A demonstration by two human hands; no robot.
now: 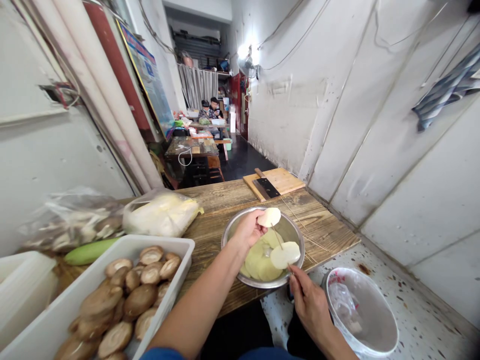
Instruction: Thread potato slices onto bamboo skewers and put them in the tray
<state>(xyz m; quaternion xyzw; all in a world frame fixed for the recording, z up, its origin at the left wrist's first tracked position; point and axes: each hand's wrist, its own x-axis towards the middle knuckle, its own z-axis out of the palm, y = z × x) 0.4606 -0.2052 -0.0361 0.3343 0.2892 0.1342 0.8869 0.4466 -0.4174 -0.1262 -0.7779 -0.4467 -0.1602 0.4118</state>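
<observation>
My left hand is closed on a pale potato slice, held above a metal bowl. My right hand pinches a thin bamboo skewer near the bowl's right rim. A second potato slice sits threaded on that skewer. The skewer's tip points up toward the slice in my left hand. More yellowish potato slices lie inside the bowl, which rests on a wooden table.
A white tray of mushrooms sits at front left, with bagged food and a green vegetable behind it. A cutting board with a cleaver lies at the table's far end. Loose skewers lie right of the bowl. A lined bin stands on the floor. People sit far down the corridor.
</observation>
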